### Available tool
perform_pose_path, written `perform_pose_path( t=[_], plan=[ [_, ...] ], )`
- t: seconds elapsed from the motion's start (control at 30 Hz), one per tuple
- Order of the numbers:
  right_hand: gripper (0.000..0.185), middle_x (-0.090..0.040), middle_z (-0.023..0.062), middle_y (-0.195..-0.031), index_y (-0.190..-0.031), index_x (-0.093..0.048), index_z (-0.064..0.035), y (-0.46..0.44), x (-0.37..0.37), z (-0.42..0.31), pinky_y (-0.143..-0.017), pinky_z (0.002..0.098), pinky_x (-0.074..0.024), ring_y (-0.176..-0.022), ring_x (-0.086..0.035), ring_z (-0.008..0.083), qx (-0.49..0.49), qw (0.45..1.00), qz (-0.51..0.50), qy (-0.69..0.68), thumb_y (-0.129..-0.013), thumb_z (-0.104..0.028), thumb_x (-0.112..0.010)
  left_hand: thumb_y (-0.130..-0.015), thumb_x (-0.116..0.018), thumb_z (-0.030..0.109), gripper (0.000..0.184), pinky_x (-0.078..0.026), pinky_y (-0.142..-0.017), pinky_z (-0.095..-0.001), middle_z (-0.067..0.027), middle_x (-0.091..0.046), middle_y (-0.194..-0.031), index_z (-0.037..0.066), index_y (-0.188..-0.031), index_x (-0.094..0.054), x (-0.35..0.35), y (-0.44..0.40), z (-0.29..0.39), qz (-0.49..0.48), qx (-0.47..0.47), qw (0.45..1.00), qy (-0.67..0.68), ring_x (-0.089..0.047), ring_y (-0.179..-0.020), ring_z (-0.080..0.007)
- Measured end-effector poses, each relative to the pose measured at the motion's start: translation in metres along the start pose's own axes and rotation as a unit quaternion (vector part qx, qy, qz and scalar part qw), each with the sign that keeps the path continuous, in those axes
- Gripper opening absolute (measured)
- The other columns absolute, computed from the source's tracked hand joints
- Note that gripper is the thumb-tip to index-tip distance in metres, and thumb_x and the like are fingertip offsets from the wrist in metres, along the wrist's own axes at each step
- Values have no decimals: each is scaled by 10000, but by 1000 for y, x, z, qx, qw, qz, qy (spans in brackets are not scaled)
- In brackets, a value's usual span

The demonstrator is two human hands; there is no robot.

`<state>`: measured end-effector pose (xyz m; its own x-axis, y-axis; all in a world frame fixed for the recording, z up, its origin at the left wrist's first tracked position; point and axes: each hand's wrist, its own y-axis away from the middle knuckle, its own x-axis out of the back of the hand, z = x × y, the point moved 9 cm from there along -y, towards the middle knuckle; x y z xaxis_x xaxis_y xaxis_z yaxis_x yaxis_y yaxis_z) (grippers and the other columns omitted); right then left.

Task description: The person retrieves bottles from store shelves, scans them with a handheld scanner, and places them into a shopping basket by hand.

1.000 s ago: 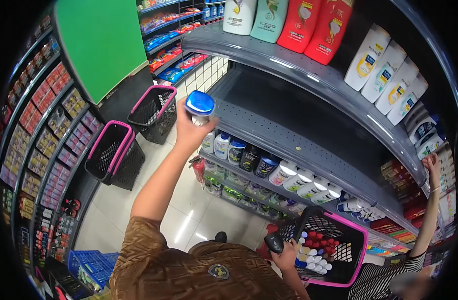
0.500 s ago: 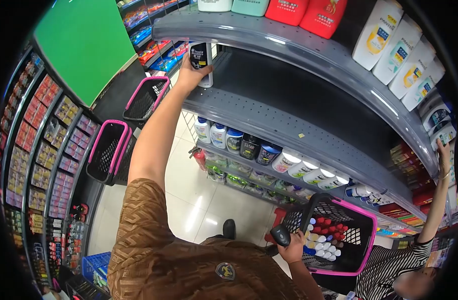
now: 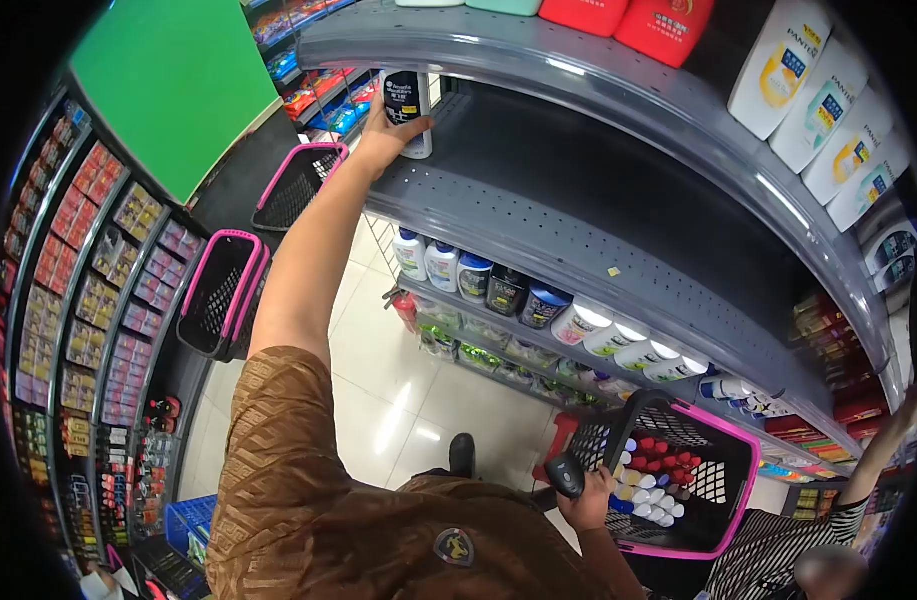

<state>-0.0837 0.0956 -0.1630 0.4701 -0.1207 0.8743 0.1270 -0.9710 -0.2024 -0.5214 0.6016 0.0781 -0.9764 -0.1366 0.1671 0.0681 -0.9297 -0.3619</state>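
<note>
At the left end of a grey perforated shelf, my left hand is wrapped round a black-and-white shampoo bottle. The bottle stands upright, and its top is hidden by the shelf above. My right hand is low by my body, closed on a black barcode scanner. Beside that hand is a black basket with a pink rim. Inside it are several bottles with red, white and blue caps.
Another person's hand is at the far right, by the shelf edge. White bottles and red bottles line the upper shelf. More bottles stand below. Two pink-rimmed baskets are at left, near a green panel.
My left hand and the shampoo bottle have shifted slightly back on the shelf. The other person's hand has come down, away from the bottles at right. My right hand still grips the scanner.
</note>
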Motion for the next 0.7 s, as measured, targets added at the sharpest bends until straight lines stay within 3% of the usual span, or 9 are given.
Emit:
perform_pose_path(
  t=[0.07, 0.2, 0.7],
  plan=[
    [266, -599, 138, -707, -813, -586, -50, 1, 2, 0, -1037, 518, -428, -748, -638, 358, 0, 1000, -4, 5, -695, -193, -776, -790, -869, 132, 609, -519, -968, -369, -85, -635, -1145, 91, -1206, -426, -1, 4, 0, -8, 5, 1000, 17, -635, -1098, -206],
    [269, -594, 131, -700, -803, -581, -57, 0, 1, 1, -1033, 517, -429, -740, -634, 352, 1, 1000, 0, 8, -691, -198, -780, -787, -872, 144, 604, -523, -956, -367, -78, -651, -1106, 86, -1196, -432, 2, -1, -8, -1, -1, 1000, -6, -651, -1053, -198],
    [259, -599, 146, -712, -813, -587, -49, 0, -3, 2, -1046, 529, -420, -746, -623, 374, 3, 1000, 0, 9, -711, -218, -755, -742, -889, 232, 662, -514, -962, -360, -102, -650, -1170, 55, -1260, -515, 9, 2, -12, 64, -31, 988, -134, -645, -1086, -218]
  ],
)
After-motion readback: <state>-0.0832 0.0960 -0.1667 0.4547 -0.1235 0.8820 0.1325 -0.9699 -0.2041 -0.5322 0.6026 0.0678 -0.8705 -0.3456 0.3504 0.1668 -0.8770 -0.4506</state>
